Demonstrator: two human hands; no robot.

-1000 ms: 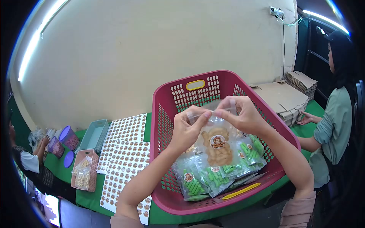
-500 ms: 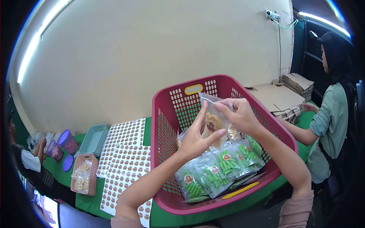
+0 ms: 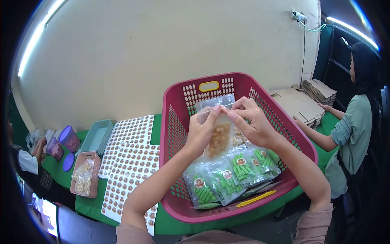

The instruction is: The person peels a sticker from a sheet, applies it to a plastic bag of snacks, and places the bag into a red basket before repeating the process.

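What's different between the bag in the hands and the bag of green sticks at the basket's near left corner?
The held bag has tan pieces inside, but the green bag has green sticks. The left hand and right hand pinch the held bag near its top, while the green bag sits untouched in the basket. A round sticker shows on the green bag; none shows on the held bag. Both are see-through.

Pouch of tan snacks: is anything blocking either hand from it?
Nothing visible does: the left hand and right hand both already pinch the pouch near its top, over the maroon basket.
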